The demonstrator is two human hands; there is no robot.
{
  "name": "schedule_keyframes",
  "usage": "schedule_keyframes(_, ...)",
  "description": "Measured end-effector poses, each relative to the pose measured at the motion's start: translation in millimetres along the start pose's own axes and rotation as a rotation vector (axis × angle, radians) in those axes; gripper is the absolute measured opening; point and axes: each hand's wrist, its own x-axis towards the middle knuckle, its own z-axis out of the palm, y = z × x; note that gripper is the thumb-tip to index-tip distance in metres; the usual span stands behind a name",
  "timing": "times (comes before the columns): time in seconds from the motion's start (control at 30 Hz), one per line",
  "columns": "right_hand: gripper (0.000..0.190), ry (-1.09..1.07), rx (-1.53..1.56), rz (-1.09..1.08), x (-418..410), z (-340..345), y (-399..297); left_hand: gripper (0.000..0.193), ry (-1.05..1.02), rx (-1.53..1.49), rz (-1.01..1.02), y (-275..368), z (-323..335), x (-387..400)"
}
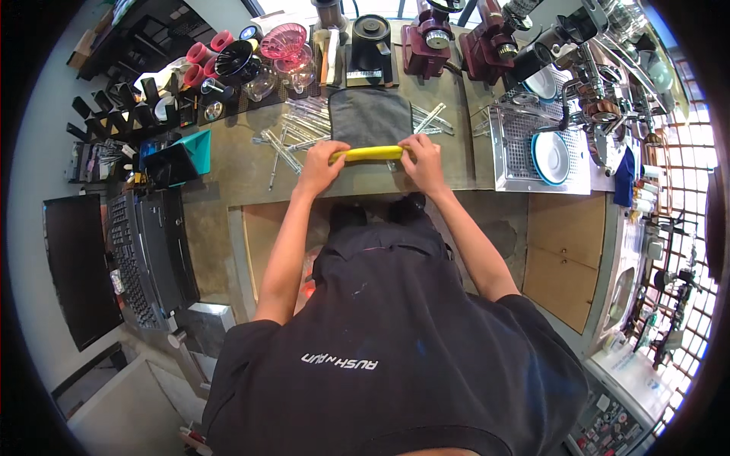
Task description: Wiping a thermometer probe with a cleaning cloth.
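Observation:
A long, rolled or folded yellow item (373,153), perhaps a cloth, is stretched level between my two hands near the counter's front edge. My left hand (324,164) pinches its left end, and my right hand (421,162) pinches its right end. Just beyond it a dark grey cloth (370,117) lies flat on the counter (245,171). Many slim clear packets or sticks (305,126) are scattered to the left of the cloth and partly reach its edge. More of them (433,118) lie on its right side.
Dark red coffee grinders (428,48) and a black device (370,48) stand at the back. Pink and black drippers (283,41) are at the back left, beside a teal container (199,149). On the right, a metal drip tray (505,165) holds white saucers (552,158) below an espresso machine (601,108).

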Motion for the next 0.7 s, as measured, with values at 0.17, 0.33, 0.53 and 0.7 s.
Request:
schedule_keyframes(0.17,0.016,-0.059,-0.083,0.062,20.1,22.9,23.8,0.023,0.01,0.078,-0.042,-37.2,20.5,17.9)
schedule_keyframes(0.33,0.018,-0.061,-0.253,0.027,14.4,33.0,28.2,0.024,-0.028,0.136,-0.021,-46.2,31.2,9.2)
schedule_keyframes(0.53,0.024,-0.061,-0.216,-0.003,7.6,26.7,22.7,0.032,0.076,0.23,-0.01,-30.7,22.0,5.4)
schedule_keyframes(0.7,0.034,-0.039,-0.183,-0.067,-9.7,12.3,4.2,0.034,0.103,0.26,0.014,0.7,17.1,-5.2)
